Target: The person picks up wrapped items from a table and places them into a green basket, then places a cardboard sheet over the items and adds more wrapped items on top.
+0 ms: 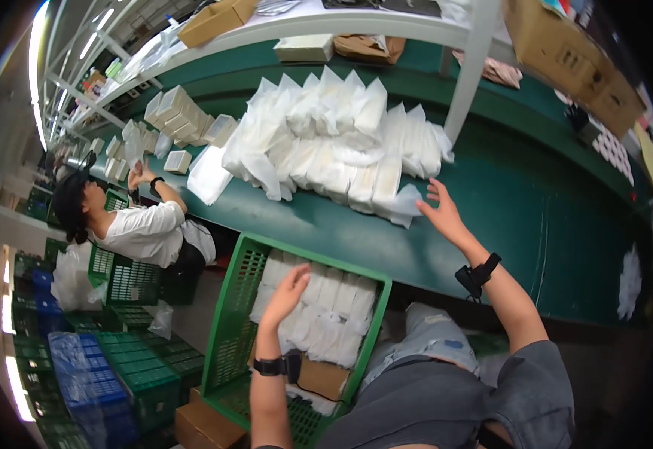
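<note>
- Right hand is reached out over the green table, fingers spread and unclenched, fingertips touching or just short of the nearest white bagged packet at the front edge of the pile; nothing is gripped yet.
- Left hand is held open above the green plastic crate, palm down over the rows of white packets packed upright inside; no packet is seen held.
- Big pile of bagged packets is stacked on the table just beyond the right hand.
- Judged best: the front packet is pinched by its body, not the loose bag flap, so the neighbours are not dragged off the table edge; it is slotted upright into the crate row beside the left hand.
- Contact of right fingertips with the packet cannot be told for sure.
- Contents of the bags cannot be made out through the plastic.
- Near end of the crate is hidden by the left forearm and lap; how full it is cannot be told.
- A co-worker at the left is partly cut by crates; small white boxes lie beyond.
</note>
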`<act>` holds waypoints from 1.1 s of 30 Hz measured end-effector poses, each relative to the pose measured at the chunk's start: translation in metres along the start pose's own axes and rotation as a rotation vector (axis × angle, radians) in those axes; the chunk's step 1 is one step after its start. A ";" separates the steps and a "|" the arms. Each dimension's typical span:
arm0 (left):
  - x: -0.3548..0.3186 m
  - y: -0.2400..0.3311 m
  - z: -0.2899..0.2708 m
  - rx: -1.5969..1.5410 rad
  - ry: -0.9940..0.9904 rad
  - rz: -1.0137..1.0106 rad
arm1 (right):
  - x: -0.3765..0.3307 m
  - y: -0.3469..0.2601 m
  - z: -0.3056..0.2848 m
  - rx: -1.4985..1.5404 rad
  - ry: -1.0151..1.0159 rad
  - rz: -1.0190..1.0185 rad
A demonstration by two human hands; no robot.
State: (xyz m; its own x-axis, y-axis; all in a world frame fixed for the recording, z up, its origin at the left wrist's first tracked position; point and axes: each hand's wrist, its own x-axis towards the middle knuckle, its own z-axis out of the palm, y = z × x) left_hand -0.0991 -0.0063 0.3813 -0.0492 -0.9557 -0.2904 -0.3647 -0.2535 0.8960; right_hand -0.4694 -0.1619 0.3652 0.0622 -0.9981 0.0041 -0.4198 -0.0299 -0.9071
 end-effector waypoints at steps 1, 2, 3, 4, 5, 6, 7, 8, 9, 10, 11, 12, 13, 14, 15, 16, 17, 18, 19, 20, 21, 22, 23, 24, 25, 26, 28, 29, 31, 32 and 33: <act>0.019 0.023 -0.006 0.019 0.018 0.079 | 0.024 -0.009 0.000 -0.001 -0.021 -0.029; 0.044 0.040 -0.007 0.072 0.047 0.125 | 0.046 -0.013 -0.001 0.166 -0.061 0.059; 0.073 0.057 -0.009 0.125 0.074 0.168 | 0.068 -0.016 -0.001 0.330 -0.101 0.154; 0.103 0.073 -0.009 0.050 0.107 0.167 | 0.089 -0.018 0.002 0.494 -0.149 0.251; 0.134 0.088 -0.007 -0.029 0.137 0.167 | 0.108 -0.015 0.007 0.480 -0.170 0.241; 0.170 0.087 -0.011 0.007 0.223 0.155 | 0.127 -0.011 0.017 0.497 -0.166 0.250; 0.206 0.085 -0.014 0.041 0.308 0.142 | 0.145 -0.008 0.027 0.513 -0.160 0.259; 0.243 0.083 -0.011 0.024 0.426 0.204 | 0.165 -0.003 0.034 0.521 -0.151 0.276; 0.274 0.083 -0.011 0.013 0.549 0.263 | 0.180 -0.003 0.041 0.507 -0.177 0.265; 0.303 0.080 -0.020 0.006 0.585 0.257 | 0.194 -0.008 0.051 0.506 -0.179 0.251; 0.326 0.080 -0.030 -0.086 0.722 0.285 | 0.203 -0.013 0.060 0.506 -0.179 0.240; 0.342 0.076 -0.040 -0.176 0.862 0.315 | 0.211 -0.018 0.070 0.508 -0.182 0.227; 0.361 0.074 -0.031 -0.193 0.867 0.303 | 0.220 -0.012 0.072 0.489 -0.189 0.232; 0.373 0.078 -0.024 -0.181 0.920 0.286 | 0.225 -0.008 0.074 0.491 -0.138 0.228; 0.382 0.082 -0.020 -0.165 0.975 0.269 | 0.231 -0.005 0.077 0.496 -0.088 0.221; 0.388 0.084 -0.017 -0.144 1.028 0.248 | 0.234 -0.003 0.080 0.503 -0.040 0.219; 0.391 0.085 -0.017 -0.145 1.036 0.237 | 0.240 -0.002 0.081 0.498 -0.052 0.223; 0.393 0.086 -0.018 -0.062 1.003 0.212 | 0.245 -0.001 0.082 0.528 -0.066 0.184; 0.393 0.086 -0.020 0.021 0.963 0.188 | 0.247 -0.001 0.083 0.559 -0.076 0.146; 0.393 0.086 -0.022 0.104 0.920 0.166 | 0.249 -0.002 0.084 0.592 -0.084 0.109; 0.393 0.089 -0.025 0.106 0.917 0.160 | 0.249 -0.004 0.085 0.592 -0.084 0.116; 0.393 0.093 -0.029 0.082 0.836 0.126 | 0.249 -0.006 0.087 0.684 -0.079 0.143; 0.393 0.096 -0.033 0.058 0.753 0.093 | 0.248 -0.008 0.090 0.777 -0.072 0.170; 0.391 0.100 -0.036 0.033 0.676 0.059 | 0.246 -0.011 0.091 0.870 -0.069 0.194; 0.391 0.105 -0.039 0.035 0.676 0.054 | 0.243 -0.015 0.093 0.870 -0.071 0.200; 0.394 0.111 -0.044 0.016 0.602 0.030 | 0.242 -0.020 0.094 0.924 -0.056 0.222; 0.394 0.119 -0.049 -0.024 0.456 -0.020 | 0.238 -0.025 0.095 1.027 -0.029 0.270; 0.391 0.122 -0.044 -0.024 0.454 -0.020 | 0.239 -0.022 0.092 1.027 -0.027 0.271; 0.375 0.123 -0.029 0.022 0.557 0.014 | 0.240 -0.016 0.085 1.124 -0.060 0.381; 0.368 0.125 -0.025 0.045 0.613 0.026 | 0.239 -0.014 0.085 1.171 -0.082 0.441; 0.363 0.127 -0.024 0.044 0.620 0.012 | 0.235 -0.011 0.085 1.167 -0.093 0.452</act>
State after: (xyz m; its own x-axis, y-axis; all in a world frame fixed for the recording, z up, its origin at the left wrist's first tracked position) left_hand -0.1411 -0.3892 0.3972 0.4907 -0.8711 -0.0188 -0.4065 -0.2480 0.8794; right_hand -0.3733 -0.3912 0.3407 0.2057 -0.8972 -0.3908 0.6275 0.4274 -0.6508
